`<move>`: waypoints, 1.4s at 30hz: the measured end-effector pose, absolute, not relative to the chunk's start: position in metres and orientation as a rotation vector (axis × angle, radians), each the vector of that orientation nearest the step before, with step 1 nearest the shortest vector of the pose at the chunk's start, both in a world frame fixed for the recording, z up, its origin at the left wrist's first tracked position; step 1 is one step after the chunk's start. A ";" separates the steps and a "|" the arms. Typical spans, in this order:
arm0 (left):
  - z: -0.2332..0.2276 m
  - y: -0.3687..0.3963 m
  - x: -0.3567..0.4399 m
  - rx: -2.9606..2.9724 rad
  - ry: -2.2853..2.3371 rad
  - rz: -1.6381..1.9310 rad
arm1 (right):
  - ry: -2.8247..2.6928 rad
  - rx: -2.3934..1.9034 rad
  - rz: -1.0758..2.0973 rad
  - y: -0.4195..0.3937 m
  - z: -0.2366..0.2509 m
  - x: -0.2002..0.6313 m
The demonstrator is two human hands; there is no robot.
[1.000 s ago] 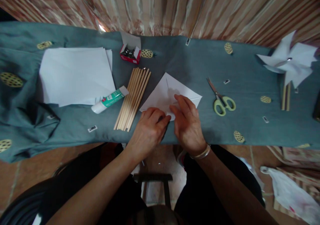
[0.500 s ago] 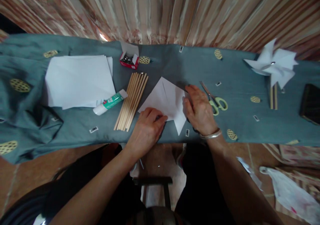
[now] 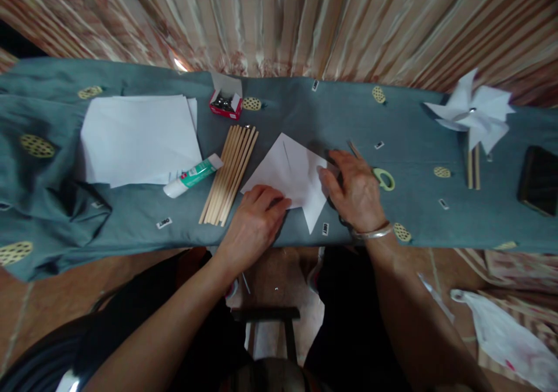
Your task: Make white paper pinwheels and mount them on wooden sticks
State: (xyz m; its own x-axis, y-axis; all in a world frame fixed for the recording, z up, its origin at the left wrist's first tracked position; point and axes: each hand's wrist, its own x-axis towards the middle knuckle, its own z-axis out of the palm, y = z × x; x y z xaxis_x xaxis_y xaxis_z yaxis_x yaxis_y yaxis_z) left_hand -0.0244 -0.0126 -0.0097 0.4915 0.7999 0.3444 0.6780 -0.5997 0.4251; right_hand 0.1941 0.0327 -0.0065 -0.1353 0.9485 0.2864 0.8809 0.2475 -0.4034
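A folded white paper [image 3: 291,171] lies on the grey-green tablecloth [image 3: 305,110] in front of me. My left hand [image 3: 256,222] presses its curled fingers down on the paper's near left corner. My right hand [image 3: 356,191] lies to the right of the paper, thumb at its right edge. This hand covers most of the green-handled scissors [image 3: 384,179]; only one handle loop and the blade tip show. Whether it grips them is hidden.
A row of wooden sticks [image 3: 230,172] and a glue tube [image 3: 194,175] lie left of the paper, then a stack of white sheets [image 3: 139,139]. A small red box [image 3: 225,102] stands behind. A finished paper pinwheel [image 3: 475,113] and a black object [image 3: 538,180] are far right.
My right hand left the paper's middle and slid right, onto the scissors. The paper now lies opened with a point toward me. My left hand stayed on the corner.
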 end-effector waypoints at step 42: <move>-0.001 -0.035 -0.007 2.722 1.091 0.706 | -1.919 -1.438 0.937 -0.020 0.015 0.231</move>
State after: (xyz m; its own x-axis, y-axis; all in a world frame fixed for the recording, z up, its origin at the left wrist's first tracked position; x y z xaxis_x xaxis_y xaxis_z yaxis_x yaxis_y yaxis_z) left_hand -0.0072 -0.0346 -0.0012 0.6302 0.6797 0.3752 0.6210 -0.7314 0.2818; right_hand 0.2314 -0.0202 0.0153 -0.2680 0.9631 0.0258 0.5722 0.1806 -0.8000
